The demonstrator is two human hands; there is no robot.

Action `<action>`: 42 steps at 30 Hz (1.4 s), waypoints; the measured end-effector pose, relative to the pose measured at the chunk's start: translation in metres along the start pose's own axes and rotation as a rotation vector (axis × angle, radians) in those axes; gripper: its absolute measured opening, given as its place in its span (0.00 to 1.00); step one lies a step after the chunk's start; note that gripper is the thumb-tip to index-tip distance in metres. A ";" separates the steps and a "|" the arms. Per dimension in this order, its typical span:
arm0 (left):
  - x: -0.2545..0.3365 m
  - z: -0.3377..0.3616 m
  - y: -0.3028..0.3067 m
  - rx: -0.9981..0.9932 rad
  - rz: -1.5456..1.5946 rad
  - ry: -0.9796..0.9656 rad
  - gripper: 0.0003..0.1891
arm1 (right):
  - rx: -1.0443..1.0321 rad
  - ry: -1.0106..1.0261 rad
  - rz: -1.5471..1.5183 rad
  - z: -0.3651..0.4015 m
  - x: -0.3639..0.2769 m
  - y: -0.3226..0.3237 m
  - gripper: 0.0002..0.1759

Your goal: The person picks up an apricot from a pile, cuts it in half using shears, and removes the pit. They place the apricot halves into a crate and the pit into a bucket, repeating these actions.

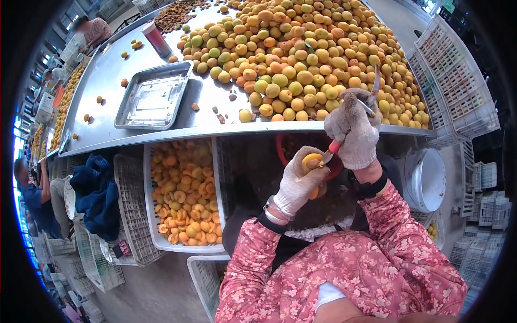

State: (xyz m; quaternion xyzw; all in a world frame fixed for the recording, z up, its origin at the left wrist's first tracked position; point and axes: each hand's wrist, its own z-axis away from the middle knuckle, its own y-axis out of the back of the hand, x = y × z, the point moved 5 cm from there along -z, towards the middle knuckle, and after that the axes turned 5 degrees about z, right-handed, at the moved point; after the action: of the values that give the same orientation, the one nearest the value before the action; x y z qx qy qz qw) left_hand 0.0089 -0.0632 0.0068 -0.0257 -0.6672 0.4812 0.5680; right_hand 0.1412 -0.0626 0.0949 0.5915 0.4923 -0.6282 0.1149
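Note:
My left hand (297, 183), in a white knit glove, is closed around a cut apricot (312, 161). More orange flesh shows under its fingers. My right hand (355, 129), in a stained glove, grips a small knife with a red handle (334, 146). The knife's short blade (326, 157) is right at the apricot. Above the same hand sticks up a curved metal tool (375, 83), its lower part hidden by the fingers. Both hands are in front of the table edge, over a red basin (280, 148) that they partly cover.
A heap of apricots (301, 70) covers much of the metal table (102, 116). On it also lie a metal tray (153, 97) and a red cup (156, 40). Below left stands a crate of halved apricots (186, 199); a white bucket (428, 180) is at right. Other people sit far left.

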 end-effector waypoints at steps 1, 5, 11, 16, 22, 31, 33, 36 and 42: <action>0.001 0.000 -0.001 -0.001 0.000 -0.001 0.13 | 0.000 0.001 0.001 0.001 -0.003 -0.004 0.04; -0.002 0.001 -0.004 0.049 0.107 0.055 0.12 | 0.005 0.060 0.038 0.005 -0.004 -0.013 0.04; -0.003 0.007 -0.006 0.041 0.229 0.094 0.13 | -0.053 0.047 -0.024 0.010 0.001 -0.021 0.05; -0.001 0.009 -0.004 -0.048 0.129 0.136 0.13 | -0.206 -0.170 0.065 0.010 0.003 -0.033 0.06; 0.004 0.015 -0.009 -0.123 0.029 0.280 0.17 | -0.153 -0.433 -0.032 0.007 0.024 -0.016 0.05; -0.021 0.010 -0.009 -0.046 -0.180 0.170 0.13 | 0.108 -0.553 -0.201 0.005 0.058 0.019 0.10; -0.022 0.006 -0.010 -0.067 -0.167 0.192 0.10 | 0.124 -0.515 -0.201 -0.001 0.053 0.027 0.10; -0.024 0.004 -0.010 -0.074 -0.039 0.245 0.12 | 0.139 -0.388 -0.232 -0.014 0.036 0.032 0.10; -0.020 0.001 -0.003 -0.039 0.082 0.257 0.24 | -0.301 -0.279 0.631 0.004 -0.012 0.015 0.06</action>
State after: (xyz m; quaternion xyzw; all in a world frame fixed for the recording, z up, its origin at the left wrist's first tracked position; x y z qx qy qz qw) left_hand 0.0170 -0.0767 -0.0056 -0.1253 -0.5967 0.4836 0.6280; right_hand 0.1526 -0.0783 0.0972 0.5993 0.3521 -0.5571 0.4545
